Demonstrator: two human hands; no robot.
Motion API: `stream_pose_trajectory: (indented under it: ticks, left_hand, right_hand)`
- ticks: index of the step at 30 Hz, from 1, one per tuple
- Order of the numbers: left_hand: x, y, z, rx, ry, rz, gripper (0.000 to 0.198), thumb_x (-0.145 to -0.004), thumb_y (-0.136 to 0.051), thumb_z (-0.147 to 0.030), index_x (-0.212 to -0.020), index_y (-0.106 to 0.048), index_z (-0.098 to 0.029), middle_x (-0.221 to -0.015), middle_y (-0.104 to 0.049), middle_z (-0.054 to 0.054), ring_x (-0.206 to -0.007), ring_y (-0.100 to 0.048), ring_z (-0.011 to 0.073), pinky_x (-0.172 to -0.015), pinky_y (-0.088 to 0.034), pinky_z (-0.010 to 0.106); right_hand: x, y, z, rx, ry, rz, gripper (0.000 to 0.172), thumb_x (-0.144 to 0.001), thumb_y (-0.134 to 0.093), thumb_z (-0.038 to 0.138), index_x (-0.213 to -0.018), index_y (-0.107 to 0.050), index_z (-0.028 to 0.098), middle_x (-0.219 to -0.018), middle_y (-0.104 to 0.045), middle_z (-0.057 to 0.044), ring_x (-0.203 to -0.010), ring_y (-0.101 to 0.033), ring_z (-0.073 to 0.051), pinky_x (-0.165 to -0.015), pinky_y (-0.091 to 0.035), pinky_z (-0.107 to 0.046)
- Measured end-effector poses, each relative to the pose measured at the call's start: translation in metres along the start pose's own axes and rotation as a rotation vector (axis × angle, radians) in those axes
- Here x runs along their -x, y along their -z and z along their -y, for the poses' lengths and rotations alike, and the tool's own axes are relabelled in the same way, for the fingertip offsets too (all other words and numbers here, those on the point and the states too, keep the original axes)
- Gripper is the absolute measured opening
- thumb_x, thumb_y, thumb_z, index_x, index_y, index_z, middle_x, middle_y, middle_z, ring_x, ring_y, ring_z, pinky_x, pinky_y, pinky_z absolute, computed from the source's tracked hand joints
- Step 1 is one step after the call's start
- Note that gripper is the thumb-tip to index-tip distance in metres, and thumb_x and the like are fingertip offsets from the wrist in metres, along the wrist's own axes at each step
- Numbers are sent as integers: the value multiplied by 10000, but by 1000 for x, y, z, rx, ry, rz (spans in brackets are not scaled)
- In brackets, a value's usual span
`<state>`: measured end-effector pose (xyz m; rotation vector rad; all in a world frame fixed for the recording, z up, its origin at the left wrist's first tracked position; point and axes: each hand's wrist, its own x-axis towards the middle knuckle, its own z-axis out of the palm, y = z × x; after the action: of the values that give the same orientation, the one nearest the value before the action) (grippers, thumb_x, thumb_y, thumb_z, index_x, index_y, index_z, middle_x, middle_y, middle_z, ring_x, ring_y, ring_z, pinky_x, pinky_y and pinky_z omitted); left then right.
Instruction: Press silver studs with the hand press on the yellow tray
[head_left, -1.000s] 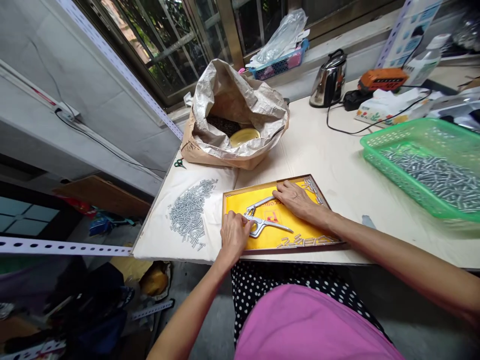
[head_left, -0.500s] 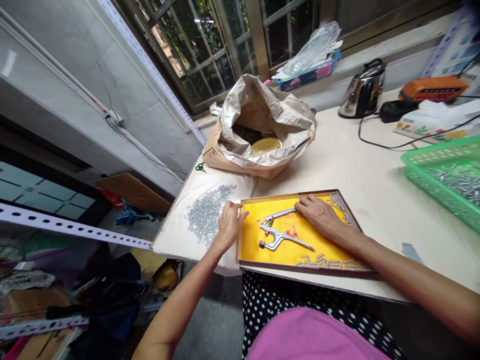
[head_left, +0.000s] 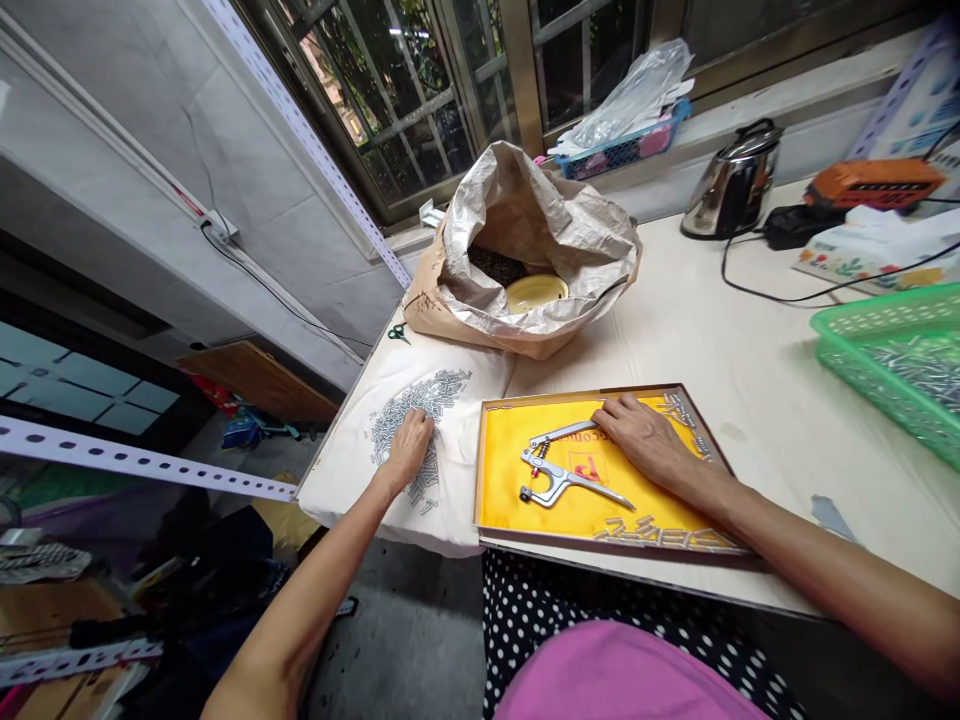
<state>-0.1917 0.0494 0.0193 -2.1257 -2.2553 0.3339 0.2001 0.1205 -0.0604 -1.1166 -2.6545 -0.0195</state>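
Observation:
My left hand (head_left: 409, 445) is on the pile of small silver metal pieces (head_left: 442, 390) lying on a white cloth (head_left: 457, 510). Its fingers are bent and pressed together, and whatever is between them is hidden. In a shallow tray with a yellow bottom (head_left: 499, 480) lie silver snap pliers (head_left: 555, 480), their handles spread and a spring near the hinge. My right hand (head_left: 637, 430) is closed around the end of the upper handle. Small metal pieces lie along the tray's right side, and more metal pieces (head_left: 660, 535) lie along its front edge.
Behind the tray stands an open paper sack (head_left: 480, 325) with a yellow dish (head_left: 536, 292) inside. Small green scissors (head_left: 398, 333) lie at the table's left edge. At right are a green basket (head_left: 862, 370) of metal pieces, a kettle (head_left: 731, 185) and a black cord (head_left: 780, 298).
My left hand has moved left from the tray's left edge onto the pile of metal pieces. My right hand and the pliers have stayed in place.

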Motion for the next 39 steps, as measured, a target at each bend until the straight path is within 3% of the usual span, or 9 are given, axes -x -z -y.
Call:
stream_pose_trajectory:
  ticks: [5,12,15,19,23,27,32,36,39]
  left_hand:
    - [-3,3,7,124,51,2,253,-911,-474,-172,-696,-607,-165,-923,-622,106,-975,-573,240,-836,-451,319]
    - [8,18,0,425,143,-113,191,-887,-499,-191,-856,-685,-159,-890,-691,61,-838,-628,190,-796,-494,302]
    - [23,18,-30,411,-34,-145,188,-917,-507,-195,-910,-692,-166,-928,-688,67,-854,-628,185,-812,-502,307]
    - [40,9,-89,273,-279,-214,202,-979,-487,-256,-953,-684,-216,-977,-654,71,-996,-584,206,-860,-504,320]
    - [41,1,-123,129,-299,-112,200,-987,-483,-252,-926,-669,-212,-978,-623,76,-994,-559,212,-807,-512,306]
    - [37,-1,-125,146,-282,-80,175,-989,-487,-266,-997,-653,-215,-1024,-604,63,-1007,-557,200,-828,-505,294]
    - [33,-2,-123,226,-292,-22,253,-976,-448,-187,-870,-678,-179,-955,-645,83,-970,-590,210,-842,-501,314]
    - [31,-3,-123,600,-164,0,174,-902,-558,-217,-893,-726,-173,-934,-720,76,-880,-647,194,-827,-506,308]
    - [32,-5,-123,899,24,101,212,-817,-646,-322,-863,-756,-146,-790,-742,62,-714,-655,180,-664,-497,268]
  right_hand:
    - [0,5,2,23,14,4,167,-943,-455,108,-922,-609,167,-961,-608,-118,-895,-465,-245,-745,-367,-333]
    - [-4,-5,-4,-10,-10,11,161,-917,-481,91,-890,-605,191,-923,-605,-99,-875,-461,-238,-684,-332,-320]
    - [-4,-3,-2,15,-8,3,138,-923,-491,112,-914,-608,184,-958,-604,-107,-895,-457,-245,-691,-326,-326]
    - [-4,5,2,34,-14,29,146,-940,-474,122,-934,-611,171,-989,-607,-114,-905,-462,-244,-712,-332,-331]
    - [-7,14,5,38,-29,78,163,-944,-465,122,-955,-620,171,-1026,-614,-121,-924,-476,-243,-721,-340,-329]
    - [-9,24,9,30,-69,131,197,-944,-444,113,-979,-631,164,-1045,-621,-127,-941,-490,-249,-738,-344,-334]
    - [2,40,33,-18,-134,75,220,-983,-446,196,-1058,-645,139,-1088,-623,-147,-981,-514,-264,-776,-341,-354]
    - [22,47,58,-216,-11,142,240,-989,-515,357,-1009,-666,172,-1015,-643,-102,-970,-551,-240,-800,-348,-346]
    - [29,44,67,-277,-19,269,178,-975,-529,271,-1056,-641,159,-1049,-645,-100,-949,-576,-226,-773,-363,-331]
